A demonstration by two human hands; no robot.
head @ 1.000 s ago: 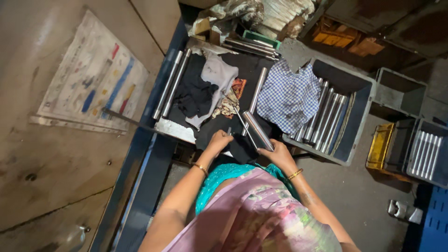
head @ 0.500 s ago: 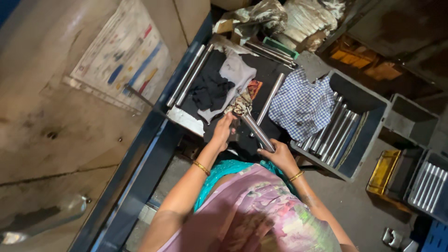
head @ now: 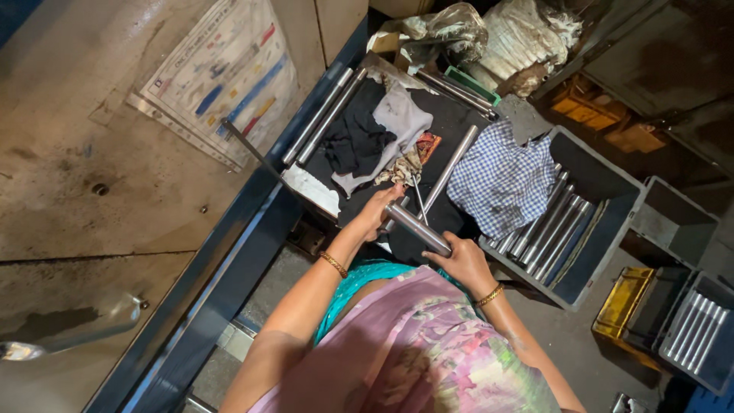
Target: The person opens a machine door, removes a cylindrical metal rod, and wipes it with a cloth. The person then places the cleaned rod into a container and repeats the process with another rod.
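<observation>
At frame centre you hold a steel rod [head: 417, 227] over the black cloth [head: 459, 122]: left hand [head: 380, 214] curled round its upper end, right hand [head: 462, 262] gripping the lower. It looks heavy, stiff, slick; keep both ends held

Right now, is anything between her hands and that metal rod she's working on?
No. Both hands already grip the metal rod: the left hand at its upper end, the right hand at its lower end. The rags and checked cloth lie beyond it, not between.
</observation>
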